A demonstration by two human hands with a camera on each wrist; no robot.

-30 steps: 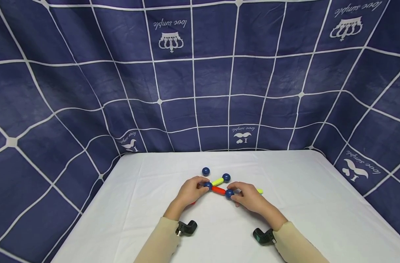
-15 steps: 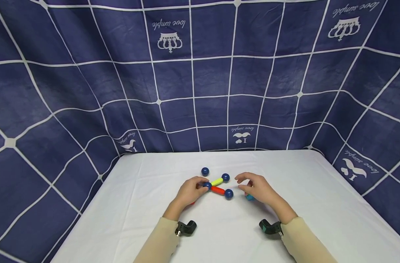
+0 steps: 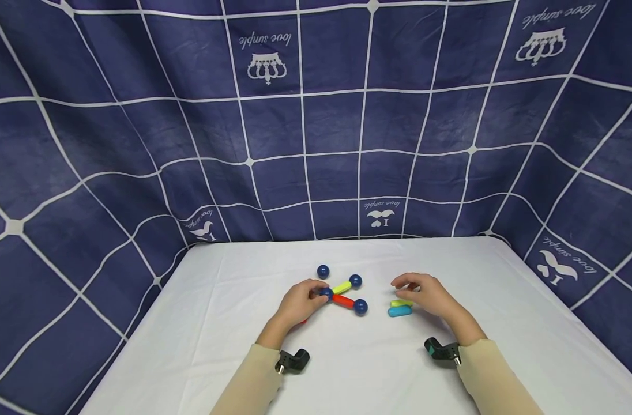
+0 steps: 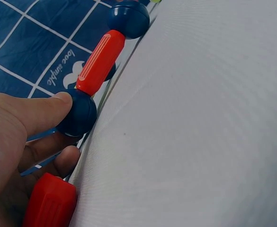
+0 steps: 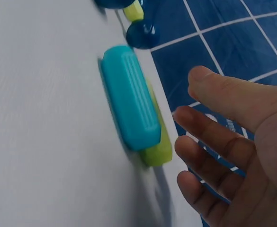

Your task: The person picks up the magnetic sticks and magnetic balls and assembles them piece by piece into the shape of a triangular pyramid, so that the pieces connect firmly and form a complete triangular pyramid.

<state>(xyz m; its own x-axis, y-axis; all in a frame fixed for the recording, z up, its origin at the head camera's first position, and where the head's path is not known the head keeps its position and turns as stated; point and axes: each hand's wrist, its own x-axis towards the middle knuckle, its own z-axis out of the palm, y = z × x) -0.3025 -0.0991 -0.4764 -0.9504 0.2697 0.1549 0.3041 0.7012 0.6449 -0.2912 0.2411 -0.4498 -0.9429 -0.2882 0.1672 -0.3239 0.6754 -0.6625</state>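
Observation:
My left hand (image 3: 298, 304) pinches a dark blue ball (image 4: 77, 113) between thumb and fingers. From that ball a red rod (image 3: 343, 301) runs to a second blue ball (image 3: 360, 306), and a yellow-green rod (image 3: 342, 287) runs to a third (image 3: 355, 281). Another red rod (image 4: 50, 202) lies beneath the left palm. My right hand (image 3: 422, 293), fingers loosely bent and holding nothing, hovers by a light blue rod (image 5: 131, 97) and a loose yellow-green rod (image 5: 158, 153) lying side by side.
A loose blue ball (image 3: 323, 271) sits behind the joined pieces. Everything lies on a white-covered table (image 3: 233, 346). A dark blue grid-patterned curtain (image 3: 331, 121) hangs behind and along both sides.
My right hand has left the ball at the red rod's end and moved right, uncovering the light blue and yellow-green rods. The left hand keeps its hold in place.

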